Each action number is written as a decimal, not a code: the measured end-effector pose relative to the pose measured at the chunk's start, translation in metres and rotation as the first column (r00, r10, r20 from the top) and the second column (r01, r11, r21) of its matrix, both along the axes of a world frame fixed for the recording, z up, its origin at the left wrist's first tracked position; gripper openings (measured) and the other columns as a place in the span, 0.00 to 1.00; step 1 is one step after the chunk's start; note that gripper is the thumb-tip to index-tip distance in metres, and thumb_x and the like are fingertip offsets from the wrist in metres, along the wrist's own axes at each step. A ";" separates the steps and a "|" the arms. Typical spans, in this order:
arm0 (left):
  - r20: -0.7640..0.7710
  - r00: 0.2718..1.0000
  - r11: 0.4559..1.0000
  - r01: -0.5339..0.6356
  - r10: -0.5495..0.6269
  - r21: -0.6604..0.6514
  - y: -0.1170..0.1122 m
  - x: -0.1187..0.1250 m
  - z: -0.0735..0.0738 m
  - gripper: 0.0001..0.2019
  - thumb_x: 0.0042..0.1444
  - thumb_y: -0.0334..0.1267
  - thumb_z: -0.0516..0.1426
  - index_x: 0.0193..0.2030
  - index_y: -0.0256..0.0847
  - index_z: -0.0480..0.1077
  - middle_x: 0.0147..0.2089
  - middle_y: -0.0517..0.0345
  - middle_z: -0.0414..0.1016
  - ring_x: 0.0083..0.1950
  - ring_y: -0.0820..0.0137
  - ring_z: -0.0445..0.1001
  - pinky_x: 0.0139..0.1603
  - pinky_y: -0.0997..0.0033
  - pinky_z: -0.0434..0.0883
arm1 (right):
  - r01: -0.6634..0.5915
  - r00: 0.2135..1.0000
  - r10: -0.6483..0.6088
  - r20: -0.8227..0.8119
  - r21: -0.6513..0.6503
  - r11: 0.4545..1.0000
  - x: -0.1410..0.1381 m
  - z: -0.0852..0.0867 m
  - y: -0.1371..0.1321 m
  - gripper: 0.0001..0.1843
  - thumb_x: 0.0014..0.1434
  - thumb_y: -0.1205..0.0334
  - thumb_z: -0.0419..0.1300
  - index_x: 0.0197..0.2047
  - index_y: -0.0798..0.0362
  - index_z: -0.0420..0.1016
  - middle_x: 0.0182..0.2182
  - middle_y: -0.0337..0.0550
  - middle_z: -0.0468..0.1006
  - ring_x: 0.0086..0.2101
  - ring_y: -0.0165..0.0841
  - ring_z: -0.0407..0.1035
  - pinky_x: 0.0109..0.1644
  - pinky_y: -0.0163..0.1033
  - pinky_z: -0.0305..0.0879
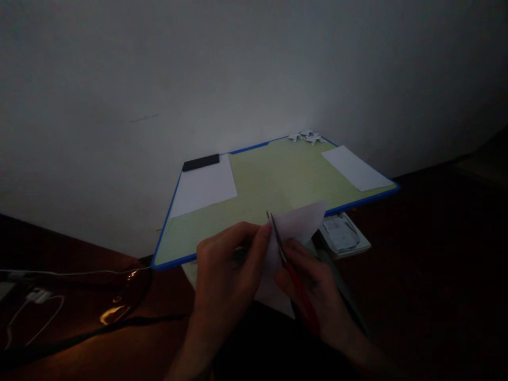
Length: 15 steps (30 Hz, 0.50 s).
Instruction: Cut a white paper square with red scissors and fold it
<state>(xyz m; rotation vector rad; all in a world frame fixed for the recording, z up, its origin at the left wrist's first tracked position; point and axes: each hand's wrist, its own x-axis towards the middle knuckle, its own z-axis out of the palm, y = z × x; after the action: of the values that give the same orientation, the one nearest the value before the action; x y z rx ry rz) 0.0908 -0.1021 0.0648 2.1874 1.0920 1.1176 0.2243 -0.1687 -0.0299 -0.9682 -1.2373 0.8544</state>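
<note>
My left hand (228,270) pinches a folded white paper (298,222) between thumb and fingers. My right hand (313,283) is closed on red-handled scissors (296,283), whose blades run up along the paper's left edge. Both hands hover in front of the near edge of a green board with a blue rim (273,180).
Two white sheets (206,188) (356,168) lie on the board, with a black bar (200,162) at its far left and small white paper cut-outs (306,136) at the far edge. White cables (35,304) lie on the dark floor at left. A small white object (342,235) sits below the board's right side.
</note>
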 end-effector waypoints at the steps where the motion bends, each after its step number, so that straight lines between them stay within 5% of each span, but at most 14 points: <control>1: -0.007 1.000 1.000 -0.001 0.001 0.006 0.000 0.000 0.000 0.12 0.67 0.36 0.61 0.31 0.40 0.79 0.27 0.63 0.81 0.27 0.74 0.76 0.30 0.74 0.68 | 0.002 1.000 -0.002 0.002 0.008 1.000 0.000 -0.001 0.000 0.16 0.73 0.60 0.61 0.60 0.34 0.80 0.44 0.40 0.78 0.43 0.36 0.75 0.42 0.37 0.76; 15: 0.006 1.000 1.000 0.004 -0.004 0.012 0.000 0.000 0.000 0.12 0.68 0.36 0.61 0.31 0.41 0.79 0.26 0.65 0.79 0.26 0.76 0.74 0.29 0.75 0.67 | 0.036 0.999 -0.036 -0.003 0.082 0.996 -0.002 -0.004 -0.001 0.19 0.74 0.58 0.61 0.64 0.32 0.78 0.43 0.41 0.80 0.42 0.36 0.77 0.41 0.36 0.79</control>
<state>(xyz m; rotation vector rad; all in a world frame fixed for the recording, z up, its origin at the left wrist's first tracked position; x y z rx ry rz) 0.0909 -0.1023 0.0645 2.1927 1.0803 1.1310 0.2219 -0.1699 -0.0335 -0.9208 -1.2406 0.7706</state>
